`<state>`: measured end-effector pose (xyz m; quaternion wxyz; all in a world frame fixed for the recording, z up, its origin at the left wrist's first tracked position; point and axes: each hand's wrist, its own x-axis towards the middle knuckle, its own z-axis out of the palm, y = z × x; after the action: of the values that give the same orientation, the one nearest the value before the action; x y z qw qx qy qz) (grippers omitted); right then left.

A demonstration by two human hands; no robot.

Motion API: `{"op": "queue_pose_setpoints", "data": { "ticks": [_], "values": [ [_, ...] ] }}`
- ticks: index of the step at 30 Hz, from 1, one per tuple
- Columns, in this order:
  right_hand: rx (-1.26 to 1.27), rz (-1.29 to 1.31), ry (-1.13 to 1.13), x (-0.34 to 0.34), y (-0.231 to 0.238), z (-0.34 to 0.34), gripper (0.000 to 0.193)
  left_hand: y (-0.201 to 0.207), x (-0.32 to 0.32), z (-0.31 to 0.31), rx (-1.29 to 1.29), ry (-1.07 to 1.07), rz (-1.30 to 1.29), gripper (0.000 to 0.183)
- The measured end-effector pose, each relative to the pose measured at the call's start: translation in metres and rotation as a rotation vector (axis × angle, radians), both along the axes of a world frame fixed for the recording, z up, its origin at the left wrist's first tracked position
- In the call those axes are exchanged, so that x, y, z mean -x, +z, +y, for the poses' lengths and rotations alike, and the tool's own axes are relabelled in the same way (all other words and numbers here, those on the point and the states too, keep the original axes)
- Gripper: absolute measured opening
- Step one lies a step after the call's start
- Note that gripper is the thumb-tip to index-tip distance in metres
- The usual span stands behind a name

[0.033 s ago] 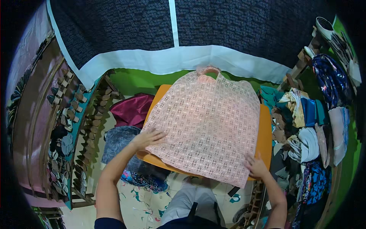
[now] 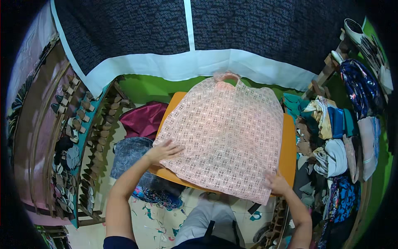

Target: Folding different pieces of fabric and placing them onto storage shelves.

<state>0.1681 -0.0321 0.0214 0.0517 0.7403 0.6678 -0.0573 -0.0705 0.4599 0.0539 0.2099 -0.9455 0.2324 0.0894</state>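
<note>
A pale pink lace garment (image 2: 224, 137) is spread over an orange board (image 2: 288, 149), its neck opening at the far end and its wide hem hanging past the near edge. My left hand (image 2: 163, 151) lies flat on the lace at the left side, fingers spread. At the near right corner, my right hand (image 2: 277, 182) rests on the garment's edge with its fingers stretched out and slightly blurred. Neither hand grips anything that I can see. A band of the board shows along the right and at the lower left.
Wooden racks (image 2: 89, 162) with shoe-shaped pieces stand on the left. Beside the board lie maroon cloth (image 2: 143, 118) and grey-blue cloth (image 2: 128, 155). Piled fabrics (image 2: 333, 153) fill the right side. A dark patterned curtain (image 2: 124, 37) hangs ahead. Scraps litter the tiled floor (image 2: 145, 232).
My left hand has slid slightly to the right over the lace. My right hand has shifted a little to the left. The garment lies nearly as before.
</note>
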Motion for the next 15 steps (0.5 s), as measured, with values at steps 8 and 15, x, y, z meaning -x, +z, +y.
{"op": "queue_pose_setpoints", "data": {
  "ticks": [8,15],
  "values": [
    [0.035,0.055,0.157,0.003,-0.029,-0.003,0.053,-0.029,-0.014,0.001,0.188,-0.115,0.126,0.085],
    [-0.376,0.484,-0.437,0.022,-0.014,-0.014,0.035,-0.058,0.007,-0.017,1.103,0.451,0.073,0.059]
  ]
}}
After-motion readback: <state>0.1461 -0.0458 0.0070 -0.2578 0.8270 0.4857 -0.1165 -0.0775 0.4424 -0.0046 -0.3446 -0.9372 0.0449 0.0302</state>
